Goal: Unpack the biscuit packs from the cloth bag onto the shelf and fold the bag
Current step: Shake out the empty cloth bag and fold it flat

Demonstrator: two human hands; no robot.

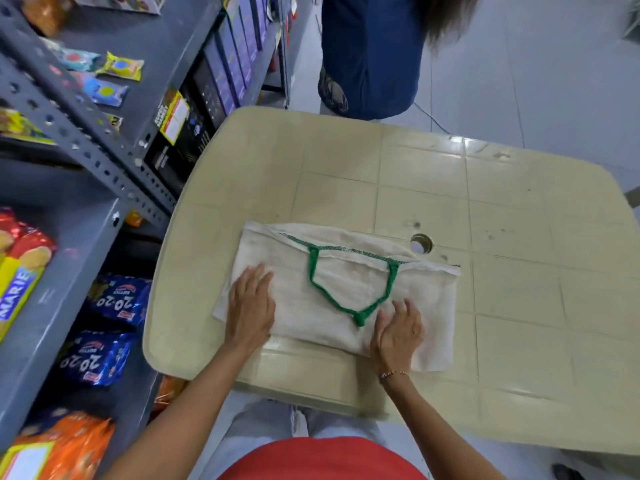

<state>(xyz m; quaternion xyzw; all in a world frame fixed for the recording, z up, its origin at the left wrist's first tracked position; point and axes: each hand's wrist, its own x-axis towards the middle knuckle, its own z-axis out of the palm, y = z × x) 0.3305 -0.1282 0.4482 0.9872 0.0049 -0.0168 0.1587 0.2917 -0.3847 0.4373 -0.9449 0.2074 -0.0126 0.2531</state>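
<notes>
Desk far half: bare surface of the beige tiled plastic desk (485, 209), open to a hand.
Left edge: grey perforated metal shelf (90, 133) close beside.
Far edge: standing person in blue clothing (370, 53) blocks.

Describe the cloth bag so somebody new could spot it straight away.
Find the beige table beside the grey shelves. Near its front edge lies the flat, off-white cloth bag. Its green handle, looped across the top, marks it out.

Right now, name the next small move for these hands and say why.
Probably fold the cloth bag in half sideways. It already lies flat and empty on the table, its green handle tucked on top, with the left hand and right hand pressing it smooth.
</notes>
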